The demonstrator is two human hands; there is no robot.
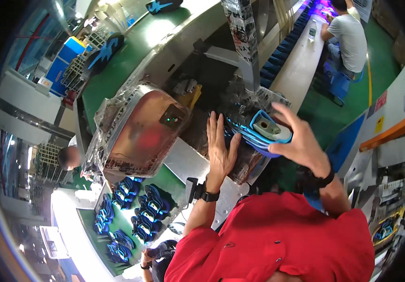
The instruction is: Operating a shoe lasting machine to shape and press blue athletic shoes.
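Note:
A blue and black sports shoe (pixel 245 131) lies sideways at the machine's work place in front of me, its toe toward the left. A pale shoe last (pixel 269 127) fills its opening. My right hand (pixel 302 143) grips the heel end, thumb low and fingers curved over the top. Beside the toe, my left hand (pixel 220 152) is stretched out flat with its fingers apart; whether it touches the shoe I cannot tell. Dark wristbands sit on both wrists, and the left one carries a small black device (pixel 193 189).
Left of the shoe stands a film-wrapped machine housing (pixel 136 141) with a lit panel. Behind rises a metal post (pixel 245 47). Several shoes (pixel 148 211) rest on a green surface at lower left. A co-worker (pixel 348 44) sits beside a conveyor at upper right.

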